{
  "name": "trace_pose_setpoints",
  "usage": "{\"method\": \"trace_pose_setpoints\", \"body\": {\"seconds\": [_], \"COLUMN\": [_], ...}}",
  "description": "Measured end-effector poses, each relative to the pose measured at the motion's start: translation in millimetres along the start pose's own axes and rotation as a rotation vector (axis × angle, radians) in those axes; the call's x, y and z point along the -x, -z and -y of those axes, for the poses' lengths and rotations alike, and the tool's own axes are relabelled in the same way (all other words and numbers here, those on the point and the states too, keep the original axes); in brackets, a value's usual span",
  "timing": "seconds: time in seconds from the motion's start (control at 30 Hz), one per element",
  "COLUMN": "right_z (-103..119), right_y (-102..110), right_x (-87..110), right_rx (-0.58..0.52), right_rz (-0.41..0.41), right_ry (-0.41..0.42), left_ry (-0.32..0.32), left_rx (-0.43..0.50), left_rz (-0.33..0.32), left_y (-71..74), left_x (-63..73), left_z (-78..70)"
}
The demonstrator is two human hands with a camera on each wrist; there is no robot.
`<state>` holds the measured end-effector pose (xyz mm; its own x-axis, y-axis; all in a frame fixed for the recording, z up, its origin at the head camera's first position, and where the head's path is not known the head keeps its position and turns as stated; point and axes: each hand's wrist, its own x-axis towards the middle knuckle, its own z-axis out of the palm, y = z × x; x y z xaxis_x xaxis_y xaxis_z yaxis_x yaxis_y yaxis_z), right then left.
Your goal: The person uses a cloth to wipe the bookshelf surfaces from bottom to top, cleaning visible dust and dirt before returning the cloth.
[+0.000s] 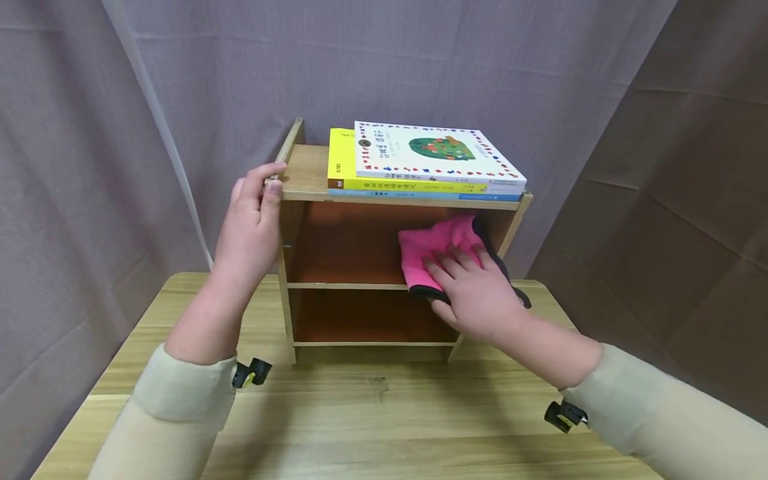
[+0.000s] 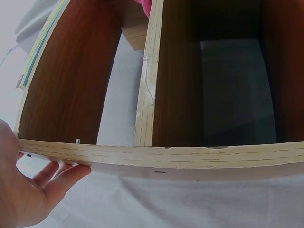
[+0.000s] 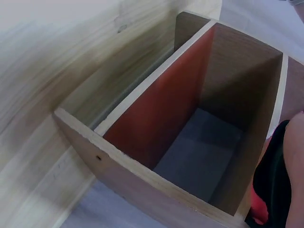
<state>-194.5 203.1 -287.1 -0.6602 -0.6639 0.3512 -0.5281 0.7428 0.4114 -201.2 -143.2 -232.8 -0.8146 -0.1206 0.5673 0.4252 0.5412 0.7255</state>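
A small wooden bookshelf [image 1: 348, 287] stands on the table, its open front towards me. My left hand [image 1: 249, 223] grips its upper left corner, fingers bent over the side panel's edge. In the left wrist view, fingertips [image 2: 71, 178] of that hand touch the panel's outer face. On the right, my right hand [image 1: 477, 293] presses a pink cloth [image 1: 420, 250] with a black border onto the upper compartment's board. Its fingers are spread and fairly straight on the cloth. Only a strip of the black border [image 3: 270, 180] and a bit of that hand show in the right wrist view.
Several books lie stacked on the shelf's top, a white picture book [image 1: 438, 152] uppermost and a yellow book [image 1: 342, 157] below it. The wooden table [image 1: 372, 427] extends in front. Grey curtains [image 1: 384, 73] hang behind and at the sides.
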Motion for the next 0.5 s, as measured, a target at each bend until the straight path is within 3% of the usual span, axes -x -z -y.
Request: {"method": "trace_pose_setpoints", "body": {"seconds": [0.13, 0.5], "right_z": [4, 12], "right_y": [-2, -11], "right_x": [-0.1, -3.5], "right_rx": [-0.037, -0.046], "right_rz": [0.015, -0.042], "right_ry": [-0.02, -0.019], "left_ry": [0.0, -0.005], "left_rx": [0.002, 0.004], "left_rz": [-0.005, -0.003], "left_y": [0.4, -0.1], "left_x": [0.2, -0.4], "left_z": [0.2, 0.5]}}
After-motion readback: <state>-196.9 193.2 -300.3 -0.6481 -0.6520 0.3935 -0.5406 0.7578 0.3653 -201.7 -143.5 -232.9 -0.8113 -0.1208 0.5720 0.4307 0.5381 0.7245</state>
